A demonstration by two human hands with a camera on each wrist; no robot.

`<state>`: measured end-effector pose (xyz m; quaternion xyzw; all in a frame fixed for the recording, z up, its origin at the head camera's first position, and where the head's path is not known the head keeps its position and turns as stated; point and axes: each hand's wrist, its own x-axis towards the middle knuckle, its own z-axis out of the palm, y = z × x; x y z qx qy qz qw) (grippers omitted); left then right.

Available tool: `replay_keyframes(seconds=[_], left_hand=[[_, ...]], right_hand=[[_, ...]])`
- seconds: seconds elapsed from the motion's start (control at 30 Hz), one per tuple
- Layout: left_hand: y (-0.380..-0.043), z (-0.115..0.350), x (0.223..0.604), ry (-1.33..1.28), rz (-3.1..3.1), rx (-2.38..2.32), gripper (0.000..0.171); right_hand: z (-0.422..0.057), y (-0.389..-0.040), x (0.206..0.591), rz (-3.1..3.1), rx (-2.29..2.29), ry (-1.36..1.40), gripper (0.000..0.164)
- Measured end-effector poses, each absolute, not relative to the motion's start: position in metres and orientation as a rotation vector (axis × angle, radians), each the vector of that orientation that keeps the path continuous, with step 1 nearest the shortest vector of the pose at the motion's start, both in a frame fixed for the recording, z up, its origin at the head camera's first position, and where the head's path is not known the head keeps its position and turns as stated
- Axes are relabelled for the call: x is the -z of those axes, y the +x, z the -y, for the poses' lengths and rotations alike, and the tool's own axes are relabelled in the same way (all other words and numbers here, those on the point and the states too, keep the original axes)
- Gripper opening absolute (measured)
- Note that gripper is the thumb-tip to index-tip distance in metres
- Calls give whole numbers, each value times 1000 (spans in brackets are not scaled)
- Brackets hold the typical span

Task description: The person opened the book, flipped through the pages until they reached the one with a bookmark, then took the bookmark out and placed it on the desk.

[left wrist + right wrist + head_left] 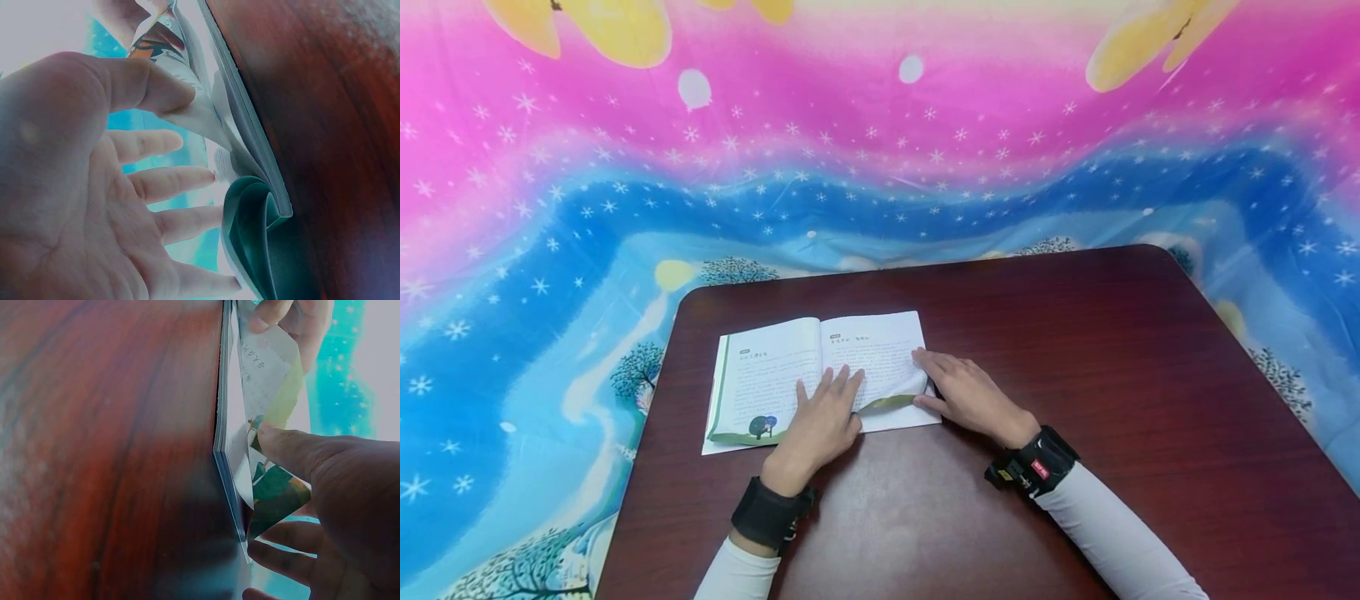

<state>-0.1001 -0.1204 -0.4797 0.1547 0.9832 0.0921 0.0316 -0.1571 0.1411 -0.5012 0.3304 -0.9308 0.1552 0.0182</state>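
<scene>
An open book (767, 358) with printed text lies on the dark wooden table. My left hand (826, 417) rests over its lower middle, fingers straight and spread; in the left wrist view the thumb (165, 90) touches a raised page (197, 122). At the book's right edge, my right hand (973, 396) holds a right-hand page (887, 367) between thumb and fingers. That page's lower edge curls up and shows green on its underside. From the right wrist view, the thumb (284, 440) lies against the page's green-printed part (278, 494), with the fingers beyond it.
The brown table (1112, 358) extends to the right of the book and in front of it. Behind hangs a pink and blue cloth (850, 167) with snowflakes and trees. Black straps (767, 512) with small cameras sit on both wrists.
</scene>
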Motion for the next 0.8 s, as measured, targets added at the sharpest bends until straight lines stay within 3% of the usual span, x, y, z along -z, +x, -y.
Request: replay_keyframes(seconds=[0.33,0.8], left_hand=[[-102,122,480,421,-3058,-387,67],[-108,128,470,390,-3249,-532,86]], right_hand=[[-140,-157,499,2831,-493,1004,94],[-141,-153,498,2900,-465,1055,85]])
